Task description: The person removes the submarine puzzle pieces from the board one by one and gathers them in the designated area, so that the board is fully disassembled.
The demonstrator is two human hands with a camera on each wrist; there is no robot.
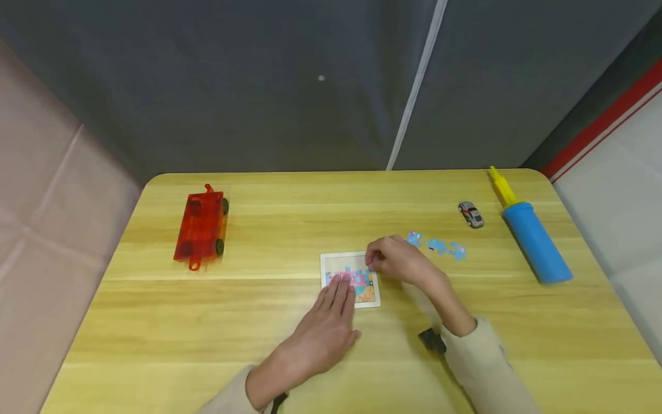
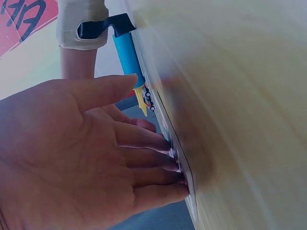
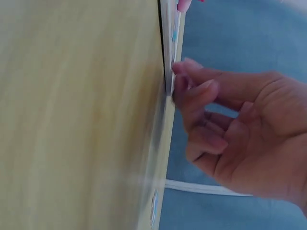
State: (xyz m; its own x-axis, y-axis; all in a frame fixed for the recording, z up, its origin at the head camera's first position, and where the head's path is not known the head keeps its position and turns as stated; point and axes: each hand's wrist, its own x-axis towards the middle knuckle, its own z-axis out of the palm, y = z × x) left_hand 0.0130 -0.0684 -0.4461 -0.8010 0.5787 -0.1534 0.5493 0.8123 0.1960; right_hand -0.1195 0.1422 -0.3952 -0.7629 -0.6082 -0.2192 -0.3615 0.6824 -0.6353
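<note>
A small jigsaw puzzle [image 1: 357,279] lies in a square white-edged tray [image 1: 376,303] at mid-table. Its lower part is filled with pink, blue and tan pieces; a pale strip shows along the top. My left hand [image 1: 326,330] rests its straight fingers on the puzzle's lower left and covers part of the picture. In the left wrist view, those fingertips [image 2: 184,191] touch the tray's face. At the tray's upper right edge is my right hand [image 1: 400,259], fingers bent, thumb and index tips close together. I cannot tell whether a piece is between them.
Several loose blue puzzle pieces [image 1: 437,246] lie right of the right hand. Beyond them are a small grey toy car [image 1: 471,214] and a blue pump [image 1: 538,244] with a yellow nozzle. A red see-through toy cart [image 1: 201,226] stands on the left. Grey cloth [image 1: 258,86] hangs behind the table.
</note>
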